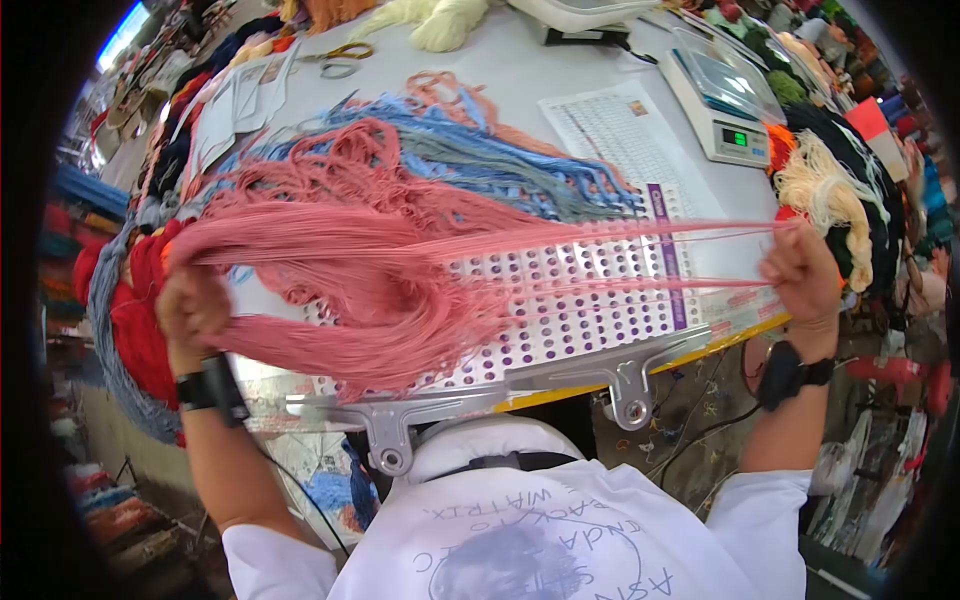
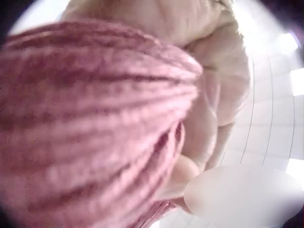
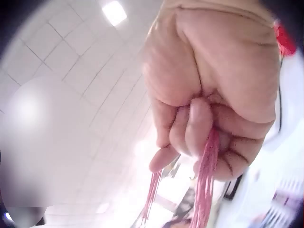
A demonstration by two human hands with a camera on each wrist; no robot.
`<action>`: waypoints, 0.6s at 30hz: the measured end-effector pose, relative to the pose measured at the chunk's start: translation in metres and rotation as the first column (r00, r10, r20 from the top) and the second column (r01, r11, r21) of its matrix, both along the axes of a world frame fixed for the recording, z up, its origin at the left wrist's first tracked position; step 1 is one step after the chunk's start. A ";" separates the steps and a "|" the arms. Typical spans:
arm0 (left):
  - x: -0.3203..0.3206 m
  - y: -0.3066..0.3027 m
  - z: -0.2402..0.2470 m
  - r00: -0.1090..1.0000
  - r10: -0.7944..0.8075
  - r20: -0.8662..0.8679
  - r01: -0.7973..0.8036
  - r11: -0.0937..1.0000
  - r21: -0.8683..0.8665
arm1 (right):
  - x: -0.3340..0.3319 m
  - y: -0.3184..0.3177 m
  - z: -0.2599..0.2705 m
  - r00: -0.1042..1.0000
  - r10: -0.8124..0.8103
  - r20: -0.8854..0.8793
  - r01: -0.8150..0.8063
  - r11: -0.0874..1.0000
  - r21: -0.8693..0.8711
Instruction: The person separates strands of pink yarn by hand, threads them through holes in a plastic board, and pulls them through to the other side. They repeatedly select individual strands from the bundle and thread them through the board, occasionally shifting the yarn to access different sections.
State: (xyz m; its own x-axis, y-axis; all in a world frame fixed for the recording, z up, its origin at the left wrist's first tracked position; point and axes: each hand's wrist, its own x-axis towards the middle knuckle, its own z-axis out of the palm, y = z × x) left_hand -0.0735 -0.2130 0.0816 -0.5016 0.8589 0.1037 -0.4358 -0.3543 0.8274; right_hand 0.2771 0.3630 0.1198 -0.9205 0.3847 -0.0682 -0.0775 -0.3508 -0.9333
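A thick hank of pink yarn [image 1: 330, 240] stretches between the two hands over the table. My left hand [image 1: 195, 305] grips its looped end, slightly blurred in the head view. Up close in the left wrist view, the yarn [image 2: 95, 123] bunches into the curled fingers. Out at the right, my right hand [image 1: 803, 272] holds a few thin strands drawn taut from the hank. The right wrist view shows these pink strands [image 3: 206, 180] coming out of the curled fingers in two bundles.
Under the yarn lies a white board with rows of holes [image 1: 580, 300], metal brackets [image 1: 390, 440] at its near edge. Blue and grey skeins [image 1: 500, 165] lie behind. A digital scale [image 1: 735, 140], a printed sheet [image 1: 620, 130] and scissors [image 1: 350, 50] are farther back. Cream yarn [image 1: 825, 190] hangs at the right.
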 end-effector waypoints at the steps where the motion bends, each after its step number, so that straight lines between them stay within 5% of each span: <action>1: -0.020 -0.036 0.000 0.951 0.197 0.239 -0.208 0.978 0.018 | 0.023 0.036 0.002 0.990 -0.123 0.065 0.133 0.977 -0.169; 2: -0.036 -0.055 0.007 0.956 0.135 0.260 -0.163 0.982 0.089 | 0.049 0.072 0.002 0.990 -0.120 0.070 0.134 0.956 -0.262; 3: -0.058 -0.084 0.006 0.917 0.247 0.314 -0.278 0.959 0.059 | 0.075 0.106 0.005 0.991 -0.114 0.071 0.132 0.927 -0.352; 7: -0.120 -0.143 0.018 0.742 0.325 0.586 -0.483 0.866 0.131 | 0.206 0.262 0.028 0.837 -0.478 0.267 0.545 0.772 -0.327; 8: -0.130 -0.147 0.021 0.686 0.309 0.659 -0.533 0.830 0.165 | 0.318 0.329 0.023 0.836 -0.482 0.261 0.547 0.771 -0.326; 9: -0.134 -0.138 0.025 0.689 0.303 0.658 -0.528 0.832 0.169 | 0.312 0.386 0.022 0.650 -0.745 0.151 0.730 0.667 0.150; 10: -0.139 -0.127 0.026 0.694 0.335 0.637 -0.575 0.791 0.210 | 0.271 0.326 0.068 0.426 -0.881 0.206 0.860 0.465 0.211; 11: -0.140 -0.108 0.030 0.694 0.368 0.618 -0.618 0.746 0.250 | 0.223 0.277 0.087 0.407 -0.912 0.055 0.903 0.411 0.129; 12: -0.104 -0.041 0.039 0.797 0.293 0.529 -0.506 0.802 0.317 | 0.174 0.233 0.099 0.515 -0.857 0.011 0.837 0.506 0.207; 13: -0.071 0.019 0.039 0.770 0.612 0.179 -0.636 0.757 0.150 | 0.151 0.228 0.095 0.712 -0.702 0.009 0.687 0.698 0.203; 14: -0.042 0.068 0.030 0.603 0.761 -0.240 -0.775 0.630 0.048 | 0.087 0.172 0.093 0.653 -0.754 0.067 0.710 0.641 0.293; 15: -0.023 0.100 0.005 0.294 0.457 -0.840 -0.756 0.649 0.088 | 0.058 0.154 0.066 0.788 -0.612 0.068 0.575 0.770 0.277; 16: 0.050 0.175 0.021 0.730 0.601 -0.326 -0.635 0.773 0.003 | 0.009 0.097 0.049 0.753 -0.650 0.101 0.602 0.743 0.294; 17: 0.077 0.209 0.009 0.729 0.479 -0.488 -0.571 0.819 -0.049 | -0.019 0.058 0.029 0.862 -0.485 0.143 0.414 0.839 0.353; 18: 0.086 0.241 0.020 0.960 0.187 0.208 -0.132 0.959 -0.252 | -0.037 0.039 -0.001 0.938 -0.305 0.166 0.183 0.840 0.510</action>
State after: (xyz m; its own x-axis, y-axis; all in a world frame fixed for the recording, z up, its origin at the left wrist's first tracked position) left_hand 0.0120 0.0279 0.1017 -0.6202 0.7521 -0.2230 -0.5759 -0.2436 0.7804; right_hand 0.2401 0.4019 0.1193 -0.7725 0.6348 -0.0141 0.1383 0.1466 -0.9795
